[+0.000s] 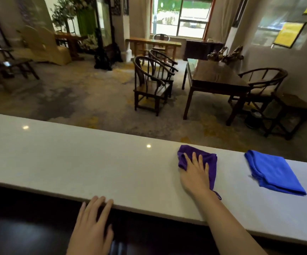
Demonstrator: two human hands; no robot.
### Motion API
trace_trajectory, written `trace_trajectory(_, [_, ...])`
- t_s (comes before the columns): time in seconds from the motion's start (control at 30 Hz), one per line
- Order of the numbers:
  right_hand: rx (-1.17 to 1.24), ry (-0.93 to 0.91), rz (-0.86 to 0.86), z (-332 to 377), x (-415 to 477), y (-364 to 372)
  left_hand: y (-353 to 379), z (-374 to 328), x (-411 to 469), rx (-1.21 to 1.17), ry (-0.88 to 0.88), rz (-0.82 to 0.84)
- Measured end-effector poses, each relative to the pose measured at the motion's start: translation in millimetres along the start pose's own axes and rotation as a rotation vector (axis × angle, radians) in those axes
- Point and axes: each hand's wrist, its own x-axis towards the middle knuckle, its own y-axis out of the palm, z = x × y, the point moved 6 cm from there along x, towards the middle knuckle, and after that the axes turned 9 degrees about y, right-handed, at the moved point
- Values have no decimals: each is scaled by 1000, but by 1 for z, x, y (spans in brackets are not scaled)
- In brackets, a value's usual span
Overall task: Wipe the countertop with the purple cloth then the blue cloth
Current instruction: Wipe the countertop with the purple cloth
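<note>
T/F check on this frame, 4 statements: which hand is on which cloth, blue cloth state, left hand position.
1. The right hand lies flat on the purple cloth. True.
2. The blue cloth is under the left hand. False: nothing touches it; it lies folded to the right of the purple one.
3. The left hand rests at the countertop near edge. True.
4. The two cloths overlap. False: bare counter separates them.

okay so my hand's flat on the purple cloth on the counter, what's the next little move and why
Probably slide the right hand leftward, pressing the purple cloth along the countertop. The palm already lies flat on the cloth, a long bare stretch lies to its left, and the blue cloth lies folded and untouched to the right, for later.
</note>
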Motion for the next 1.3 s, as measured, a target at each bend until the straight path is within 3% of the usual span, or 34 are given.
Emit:
trace_trajectory(0.37, [-85, -333, 99, 156, -35, 62, -1, 0, -9, 38, -14, 136])
trace_trajectory(0.57, [-66, -556, 178, 208, -80, 83, -5, 1, -9, 66, -25, 180])
trace_trajectory(0.87, [-34, -644, 152, 196, -118, 78, 5, 6, -12, 45, -50, 176])
trace_trajectory(1.3, [-44, -566, 74, 110, -135, 49, -3, -5, -13, 23, -58, 71])
